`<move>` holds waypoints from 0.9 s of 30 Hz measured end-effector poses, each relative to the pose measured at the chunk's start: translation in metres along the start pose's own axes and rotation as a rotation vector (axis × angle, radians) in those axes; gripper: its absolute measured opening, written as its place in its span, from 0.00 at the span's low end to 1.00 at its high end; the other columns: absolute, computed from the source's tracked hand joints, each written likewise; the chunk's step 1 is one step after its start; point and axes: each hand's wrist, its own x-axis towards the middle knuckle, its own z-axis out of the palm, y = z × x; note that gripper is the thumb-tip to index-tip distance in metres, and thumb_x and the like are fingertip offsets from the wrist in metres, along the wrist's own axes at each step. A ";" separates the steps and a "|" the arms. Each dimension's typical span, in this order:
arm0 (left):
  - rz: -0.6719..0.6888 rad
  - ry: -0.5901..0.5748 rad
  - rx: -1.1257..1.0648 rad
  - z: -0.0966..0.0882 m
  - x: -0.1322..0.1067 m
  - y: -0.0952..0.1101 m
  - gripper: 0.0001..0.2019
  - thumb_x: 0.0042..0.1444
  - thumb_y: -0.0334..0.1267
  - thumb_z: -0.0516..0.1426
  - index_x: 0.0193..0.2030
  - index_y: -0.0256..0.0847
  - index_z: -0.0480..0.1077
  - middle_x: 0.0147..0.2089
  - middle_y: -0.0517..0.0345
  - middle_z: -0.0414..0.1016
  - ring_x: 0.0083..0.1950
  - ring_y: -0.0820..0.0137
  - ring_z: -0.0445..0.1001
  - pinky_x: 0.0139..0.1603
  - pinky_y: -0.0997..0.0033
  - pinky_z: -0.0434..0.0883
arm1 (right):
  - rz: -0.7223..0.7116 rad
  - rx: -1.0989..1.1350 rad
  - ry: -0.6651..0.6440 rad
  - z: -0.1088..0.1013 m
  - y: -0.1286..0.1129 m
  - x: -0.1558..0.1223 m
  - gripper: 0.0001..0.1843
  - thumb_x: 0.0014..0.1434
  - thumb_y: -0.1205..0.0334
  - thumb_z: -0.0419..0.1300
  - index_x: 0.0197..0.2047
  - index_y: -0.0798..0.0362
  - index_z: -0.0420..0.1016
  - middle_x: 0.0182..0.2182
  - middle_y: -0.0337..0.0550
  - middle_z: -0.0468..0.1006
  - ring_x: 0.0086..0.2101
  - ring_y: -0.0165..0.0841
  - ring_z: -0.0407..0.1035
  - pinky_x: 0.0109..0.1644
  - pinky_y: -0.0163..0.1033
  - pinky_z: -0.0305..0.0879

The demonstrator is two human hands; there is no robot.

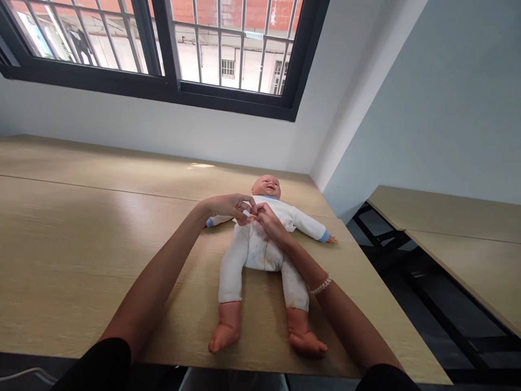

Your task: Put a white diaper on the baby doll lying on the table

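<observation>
A baby doll (266, 187) lies on its back on the table, head toward the window and bare feet toward me. It wears a white top (307, 221) with blue cuffs and collar, and stained white trousers (262, 255). Over the doll's belly, my left hand (238, 206) has its fingers curled in a pinch at the white clothing. My right hand (267, 218) is close beside it, also pinching at the cloth near the waist. A little of the doll's orange skin shows between the fingertips. My fingers partly hide the exact bit of fabric gripped.
The light wooden table (101, 255) has a seam across it and a right edge close to the doll's arm. Beyond a gap on the right stands another wooden table (468, 239) with a dark frame. A barred window (236, 54) is in the wall behind.
</observation>
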 end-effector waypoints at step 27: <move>-0.039 0.189 0.207 0.045 0.040 -0.019 0.31 0.33 0.34 0.72 0.38 0.44 0.58 0.25 0.68 0.72 0.30 0.69 0.74 0.32 0.72 0.66 | 0.060 0.437 0.159 -0.018 -0.020 0.005 0.24 0.63 0.48 0.43 0.57 0.51 0.60 0.58 0.50 0.70 0.59 0.35 0.65 0.62 0.41 0.64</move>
